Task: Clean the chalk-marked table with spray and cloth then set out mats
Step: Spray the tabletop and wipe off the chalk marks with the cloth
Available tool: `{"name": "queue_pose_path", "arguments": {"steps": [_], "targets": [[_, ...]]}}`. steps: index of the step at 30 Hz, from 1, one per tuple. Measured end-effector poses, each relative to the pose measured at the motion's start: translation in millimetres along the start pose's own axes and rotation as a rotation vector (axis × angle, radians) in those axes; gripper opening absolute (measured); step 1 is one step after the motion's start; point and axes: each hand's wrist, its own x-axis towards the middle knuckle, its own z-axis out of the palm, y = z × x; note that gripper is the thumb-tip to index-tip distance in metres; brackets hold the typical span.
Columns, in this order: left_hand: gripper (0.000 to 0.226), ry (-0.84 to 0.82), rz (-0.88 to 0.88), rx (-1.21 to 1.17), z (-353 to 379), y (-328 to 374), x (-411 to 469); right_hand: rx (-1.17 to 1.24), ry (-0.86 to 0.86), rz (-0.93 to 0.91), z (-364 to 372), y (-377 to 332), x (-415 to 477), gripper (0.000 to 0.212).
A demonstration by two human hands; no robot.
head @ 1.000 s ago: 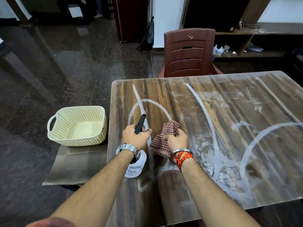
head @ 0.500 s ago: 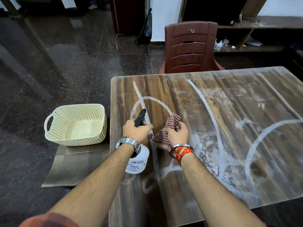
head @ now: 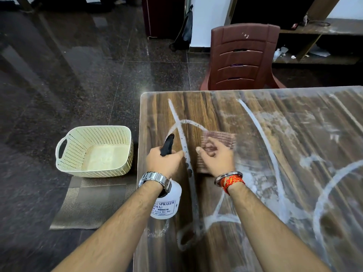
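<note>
A brown wood-grain surface [head: 225, 107] under a glossy clear cover carries broad white chalk lines and arcs [head: 261, 138] across most of its top, with smeared chalk patches toward the right. The left hand [head: 164, 161], with a silver metal watch [head: 155, 180] on its wrist, has its grip closed around the neck of a white plastic spray bottle with a black trigger nozzle [head: 167, 205]; the bottle hangs tilted above the near left part of the surface, its nozzle pointing away from the person over a chalk stroke, and its printed label faces the camera. The right hand [head: 216, 159], wearing a steel bangle and red-orange threads [head: 229, 179] on its wrist, presses a red-and-white checked cloth [head: 220, 138] flat against the surface just right of that same chalk stroke; its grip lies spread over the cloth, fingers bent on the fabric, and both hand and cloth are motion-blurred. The two hands are near each other with the chalk stroke between them. On the dark polished stone floor to the left of the surface, a cream perforated plastic basket with a side handle [head: 64, 146] sits on a grey-brown woven mat [head: 88, 209]. A maroon plastic chair [head: 243, 57] stands at the far edge of the surface.
</note>
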Motion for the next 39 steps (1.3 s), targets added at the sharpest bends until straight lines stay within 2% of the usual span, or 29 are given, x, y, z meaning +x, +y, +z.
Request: {"name": "queue_pose_path", "arguments": {"steps": [1, 3, 6, 9, 11, 13, 17, 19, 22, 26, 27, 29, 31, 34, 39], "targets": [[0.019, 0.014, -0.006, 0.0, 0, -1, 3, -0.041, -0.048, -0.049, 9, 5, 3, 0.047], [0.021, 0.041, -0.02, 0.011, 0, -3, 9, -0.331, -0.123, -0.126, 27, 22, 9, 0.05], [0.022, 0.069, -0.037, 0.008, -2, -4, 17, -0.692, -0.276, -0.099, 55, 40, 10, 0.063], [0.019, 0.11, -0.049, -0.026, -3, -6, 27, -0.753, -0.287, -0.067, 85, 34, 8, 0.066], [0.019, 0.145, -0.052, -0.031, -5, -7, 34, -0.719, -0.218, -0.114, 97, 29, 15, 0.066], [0.02, 0.166, -0.047, -0.023, -8, -6, 40, -0.709, -0.181, -0.296, 108, 30, 27, 0.064], [0.027, 0.238, -0.084, -0.01, -15, -2, 64, -0.648, -0.572, -0.79, 145, 2, 59, 0.058], [0.028, 0.263, -0.096, -0.014, -18, 0, 75, -0.64, -0.65, -0.895, 162, -12, 70, 0.062], [0.025, 0.262, -0.07, 0.006, -18, 6, 89, -0.709, -0.51, -0.76, 166, -8, 107, 0.057], [0.024, 0.248, -0.056, 0.01, -15, 10, 101, -0.726, -0.128, -0.204, 123, 37, 158, 0.06], [0.023, 0.243, -0.055, -0.003, -14, 11, 104, -0.722, -0.064, -0.094, 112, 45, 162, 0.059], [0.024, 0.218, -0.059, -0.018, -10, 15, 108, -0.702, -0.04, 0.043, 107, 46, 162, 0.056], [0.031, 0.18, -0.072, -0.015, -2, 22, 112, -0.661, -0.069, 0.041, 118, 33, 158, 0.056], [0.042, 0.139, -0.086, -0.001, 11, 36, 120, -0.641, -0.175, -0.101, 133, 20, 149, 0.055], [0.03, 0.072, -0.05, 0.027, 18, 42, 135, -0.619, -0.126, -0.079, 136, 21, 148, 0.055]]}}
